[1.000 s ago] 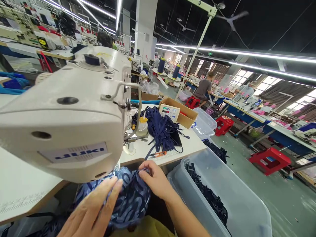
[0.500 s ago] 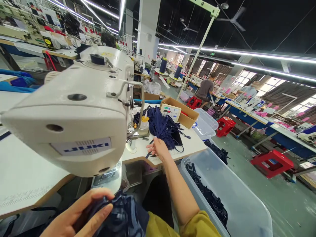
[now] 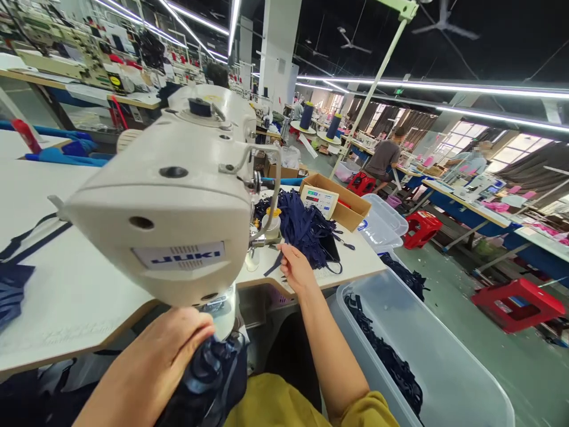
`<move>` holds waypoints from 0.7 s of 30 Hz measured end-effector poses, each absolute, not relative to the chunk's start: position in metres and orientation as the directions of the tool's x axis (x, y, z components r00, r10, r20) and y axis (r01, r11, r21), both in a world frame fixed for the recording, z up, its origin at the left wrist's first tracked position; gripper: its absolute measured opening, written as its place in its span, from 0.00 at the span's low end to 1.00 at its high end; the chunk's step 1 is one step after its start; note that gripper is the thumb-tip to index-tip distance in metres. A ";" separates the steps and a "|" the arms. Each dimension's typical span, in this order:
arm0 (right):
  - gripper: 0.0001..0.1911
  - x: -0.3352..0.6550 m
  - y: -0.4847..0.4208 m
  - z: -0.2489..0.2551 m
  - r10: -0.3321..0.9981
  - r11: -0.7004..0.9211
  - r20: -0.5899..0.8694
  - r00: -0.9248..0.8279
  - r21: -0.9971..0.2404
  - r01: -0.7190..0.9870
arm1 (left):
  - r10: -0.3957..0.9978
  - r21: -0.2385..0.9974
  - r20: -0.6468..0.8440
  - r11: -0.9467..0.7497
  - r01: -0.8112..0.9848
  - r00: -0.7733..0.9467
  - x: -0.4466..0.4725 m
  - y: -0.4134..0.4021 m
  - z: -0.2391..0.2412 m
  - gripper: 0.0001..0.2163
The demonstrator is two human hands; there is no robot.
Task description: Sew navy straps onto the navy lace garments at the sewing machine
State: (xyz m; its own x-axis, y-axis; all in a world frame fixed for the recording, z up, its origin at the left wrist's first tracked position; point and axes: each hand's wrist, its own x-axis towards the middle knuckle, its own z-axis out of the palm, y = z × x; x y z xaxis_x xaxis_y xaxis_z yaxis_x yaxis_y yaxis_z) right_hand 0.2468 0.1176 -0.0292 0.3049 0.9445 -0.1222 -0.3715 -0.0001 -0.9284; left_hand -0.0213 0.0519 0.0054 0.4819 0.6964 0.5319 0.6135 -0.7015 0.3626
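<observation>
My left hand (image 3: 178, 338) is closed on a bunched piece of shiny navy fabric (image 3: 208, 373), just below the head of the white sewing machine (image 3: 186, 196). Its fingertips are near the machine's narrow bed (image 3: 226, 320); the needle area is hidden. My right hand (image 3: 296, 267) reaches over the table to the right of the machine, its fingers pinched on a short navy strap (image 3: 273, 265). Just behind it lies a heaped bundle of navy straps (image 3: 302, 222).
A clear plastic tub (image 3: 427, 338) with dark straps stands at the right. Behind the straps are a control panel (image 3: 319, 201) and a cardboard box (image 3: 351, 210). More navy fabric (image 3: 15, 290) lies on the left tabletop. Red stools (image 3: 518, 302) and seated people are farther off.
My left hand has risen with the navy fabric toward the machine's bed. My right hand's fingers, spread before, have closed on the strap. The view has shifted left.
</observation>
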 end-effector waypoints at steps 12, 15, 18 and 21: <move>0.11 0.174 0.055 -0.009 0.990 -0.049 -0.037 -0.134 -0.995 -0.090 | 0.535 -0.031 0.661 -0.681 0.732 0.526 -0.015 0.029 0.000 0.14; 0.09 0.174 0.056 -0.008 0.995 0.025 0.023 -0.098 -0.999 0.022 | 0.557 0.071 0.631 -0.735 0.675 0.540 -0.021 0.028 0.000 0.12; 0.09 0.173 0.055 -0.008 0.993 0.076 0.070 -0.090 -0.995 0.071 | 0.592 0.232 0.621 -0.765 0.601 0.514 -0.029 0.033 -0.006 0.11; 0.11 0.167 0.052 -0.012 0.996 0.078 0.073 -0.059 -0.993 0.088 | 0.656 0.386 0.615 -0.735 0.558 0.438 -0.032 0.037 -0.013 0.10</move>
State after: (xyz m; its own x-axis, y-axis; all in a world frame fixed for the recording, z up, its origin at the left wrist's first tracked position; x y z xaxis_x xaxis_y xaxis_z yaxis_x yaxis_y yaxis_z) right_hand 0.1674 0.0519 -0.0115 -0.0585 0.9956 0.0729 0.0880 0.0779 -0.9931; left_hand -0.0325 0.0371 -0.0129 0.4377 0.6556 0.6153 0.5580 -0.7347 0.3859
